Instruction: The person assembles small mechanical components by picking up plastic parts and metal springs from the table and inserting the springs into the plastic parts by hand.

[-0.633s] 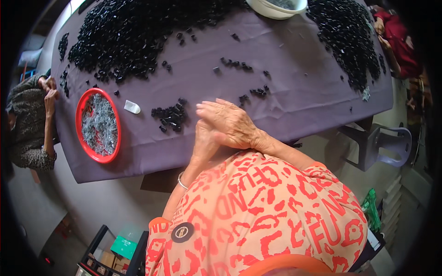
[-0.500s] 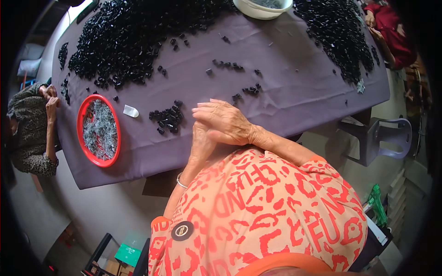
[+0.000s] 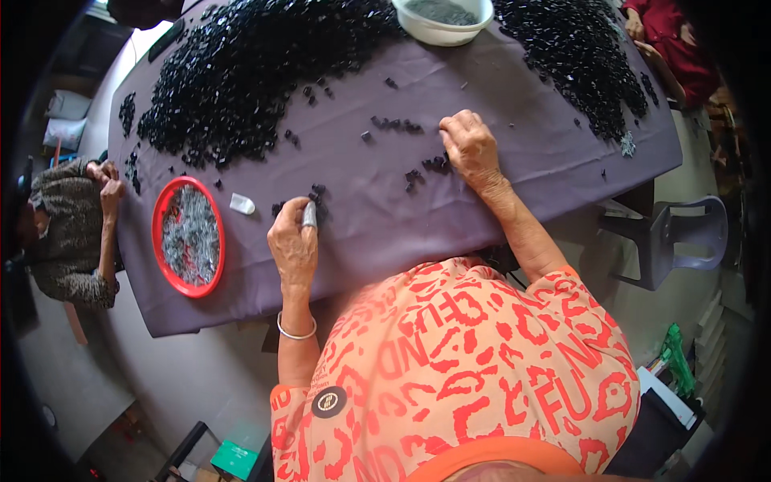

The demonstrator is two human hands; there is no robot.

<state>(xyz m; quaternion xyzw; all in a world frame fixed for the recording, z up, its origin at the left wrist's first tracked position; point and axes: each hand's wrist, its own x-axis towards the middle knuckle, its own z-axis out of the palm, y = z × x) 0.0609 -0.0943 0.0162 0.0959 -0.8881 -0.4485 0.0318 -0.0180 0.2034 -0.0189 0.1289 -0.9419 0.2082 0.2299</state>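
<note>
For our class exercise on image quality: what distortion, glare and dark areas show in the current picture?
In the head view, the table has bowed edges and the corners fall to black; same head view, small glints dot the black pieces, and a washed-out patch sits toward the upper left.

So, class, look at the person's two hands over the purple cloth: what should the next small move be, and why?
Probably the left hand should pinch one from the small cluster of black pieces, since they lie right beside its fingertips. The right hand is farther off, by another small group. Whether either hand already holds a piece is too small to tell.
</note>
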